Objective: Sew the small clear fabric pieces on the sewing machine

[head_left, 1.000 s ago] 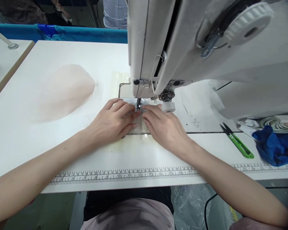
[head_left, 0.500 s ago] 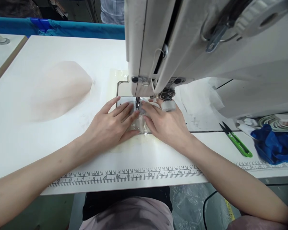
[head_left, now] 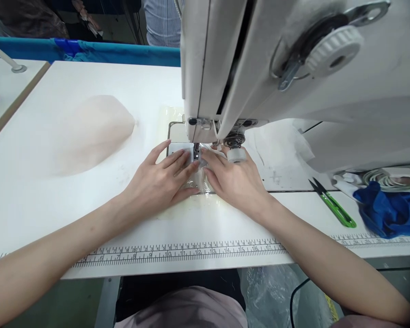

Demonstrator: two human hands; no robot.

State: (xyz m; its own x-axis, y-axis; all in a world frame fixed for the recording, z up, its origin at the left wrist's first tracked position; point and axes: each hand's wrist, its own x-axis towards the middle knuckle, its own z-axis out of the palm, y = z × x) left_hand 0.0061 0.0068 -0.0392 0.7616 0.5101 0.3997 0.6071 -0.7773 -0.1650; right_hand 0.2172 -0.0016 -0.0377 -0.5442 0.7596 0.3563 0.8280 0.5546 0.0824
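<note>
Seen from the head camera: lying flat, palm down, on the counter (head_left: pixel 89 218), left hand (head_left: pixel 157 182) pressing a small sheer fabric piece (head_left: pixel 198 180) against the needle plate, fingers spread and extended rather than clenched, grasping nothing, only pinning the cloth. Mirroring it from the other side, right hand (head_left: pixel 235 180), fingers likewise flat and released, tips nearly touching the left ones just in front of the presser foot (head_left: pixel 196 155) of the sewing machine (head_left: pixel 294 82). Probably holding the piece taut and square so as to be feeding it straight under the needle. Sitting under both sets of fingertips, near the middle of the counter, directly beneath the machine head. Resting well apart toward the left back of the counter, a pale peach fabric stack (head_left: pixel 92 134); lying near the right front edge, green thread snips (head_left: pixel 333 208) beside a blue cloth (head_left: pixel 386 212). Running along the front edge, a printed ruler strip (head_left: pixel 177 253). Leaving open room to the left of the hands; crowding the right and back, the machine body.
</note>
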